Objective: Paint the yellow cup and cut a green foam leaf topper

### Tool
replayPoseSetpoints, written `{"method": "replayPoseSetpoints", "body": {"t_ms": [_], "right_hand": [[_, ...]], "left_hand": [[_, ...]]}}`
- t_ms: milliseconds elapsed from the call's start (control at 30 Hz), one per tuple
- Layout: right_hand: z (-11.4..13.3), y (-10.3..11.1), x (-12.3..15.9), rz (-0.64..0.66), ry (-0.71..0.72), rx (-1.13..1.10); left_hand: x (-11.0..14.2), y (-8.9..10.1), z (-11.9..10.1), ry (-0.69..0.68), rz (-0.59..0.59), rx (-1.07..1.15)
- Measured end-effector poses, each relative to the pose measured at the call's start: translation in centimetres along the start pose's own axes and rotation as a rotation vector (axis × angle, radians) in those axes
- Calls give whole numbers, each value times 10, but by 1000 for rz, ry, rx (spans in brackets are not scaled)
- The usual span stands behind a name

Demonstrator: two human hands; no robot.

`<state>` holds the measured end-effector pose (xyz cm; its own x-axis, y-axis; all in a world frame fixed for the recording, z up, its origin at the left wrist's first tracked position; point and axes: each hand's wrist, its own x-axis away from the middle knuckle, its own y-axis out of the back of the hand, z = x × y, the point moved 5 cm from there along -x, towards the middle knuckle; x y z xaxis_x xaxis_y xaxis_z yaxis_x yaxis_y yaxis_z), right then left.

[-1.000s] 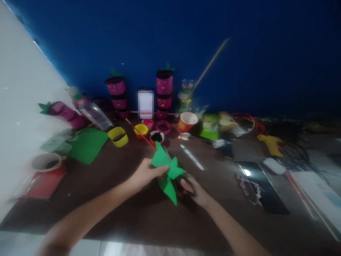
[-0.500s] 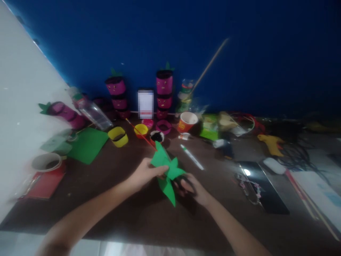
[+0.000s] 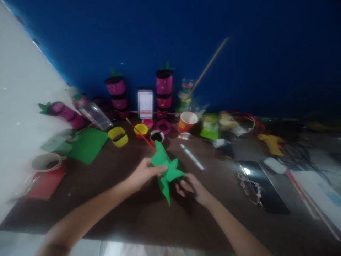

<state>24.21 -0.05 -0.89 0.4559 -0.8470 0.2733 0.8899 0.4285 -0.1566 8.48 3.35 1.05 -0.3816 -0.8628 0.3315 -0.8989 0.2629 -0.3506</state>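
My left hand (image 3: 145, 173) pinches a green paper cut-out (image 3: 165, 169) with pointed leaf-like tips, held just above the dark brown table (image 3: 128, 220). My right hand (image 3: 193, 188) is closed around black-handled scissors (image 3: 183, 185), whose blades are hidden behind the green paper. Both hands meet near the table's middle, in front of a small cup of black paint (image 3: 156, 136).
Pink decorated cups (image 3: 164, 83) stand stacked at the blue wall, beside a phone (image 3: 145, 104). A yellow ring (image 3: 118, 136), green sheet (image 3: 87, 144), red paper cup (image 3: 187, 121), white pen (image 3: 191, 156), yellow glue gun (image 3: 271, 143) and dark tablet (image 3: 262, 186) lie around.
The green cut-out has turned slightly, its lower tip swinging left and up. My right hand with the scissors has shifted a little to the left beneath it.
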Motion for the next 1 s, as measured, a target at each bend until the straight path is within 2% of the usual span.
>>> {"method": "replayPoseSetpoints", "body": {"t_ms": [200,367,633,833,1000], "right_hand": [[5,-2,0,43,5,76],[8,-4,0,18,9,109],[11,-7,0,67,27,150],[15,-9,1,65,17,192],[17,-10,0,102,36,235]], "left_hand": [[0,1,-2,8,-22,-42],[0,6,3,39,-181,14],[-1,5,-7,-122,-87,-103],[-1,8,-9,-191,-123,-231],[-1,7,-10,-173,-138,-245]]}}
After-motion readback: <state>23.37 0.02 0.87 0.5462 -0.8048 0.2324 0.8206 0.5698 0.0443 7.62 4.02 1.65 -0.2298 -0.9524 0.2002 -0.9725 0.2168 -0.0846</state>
